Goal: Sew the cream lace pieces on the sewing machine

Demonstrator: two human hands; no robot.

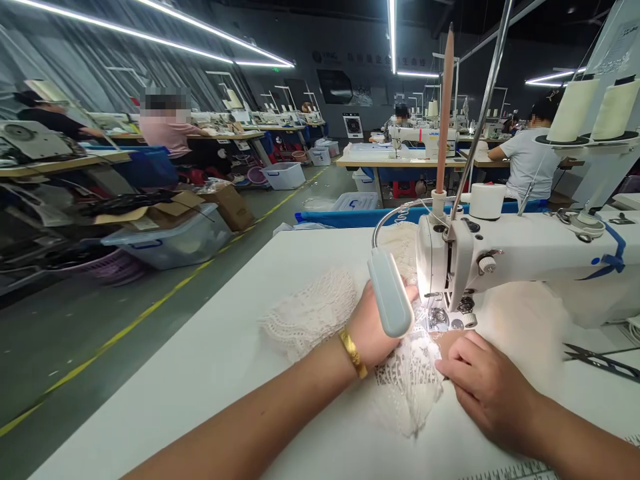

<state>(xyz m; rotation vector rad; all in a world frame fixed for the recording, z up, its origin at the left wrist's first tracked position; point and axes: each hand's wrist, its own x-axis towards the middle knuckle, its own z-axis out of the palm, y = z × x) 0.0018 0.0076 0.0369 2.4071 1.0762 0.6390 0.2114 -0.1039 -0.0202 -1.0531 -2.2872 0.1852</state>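
Observation:
White lace fabric (407, 393) lies bunched under the needle area of a white sewing machine (433, 267). My left hand (370, 327), with a gold bracelet at the wrist, rests on the lace left of the needle. A grey lamp head (390, 293) hides most of its fingers; one fingertip shows beyond it. In front of the presser foot, my right hand (483, 380) is closed, fingers curled and pinching at the lace's right edge. Beside those fingers is a flat brown patch (443, 343). More lace (315, 307) spreads out to the left.
Black scissors (603, 360) lie at the right, and a ruler scale (515, 470) runs along the near edge. Thread cones (573, 110) stand behind the machine. Across the aisle are plastic bins (175, 233) and cardboard boxes (227, 207). Other people sit at machines farther off.

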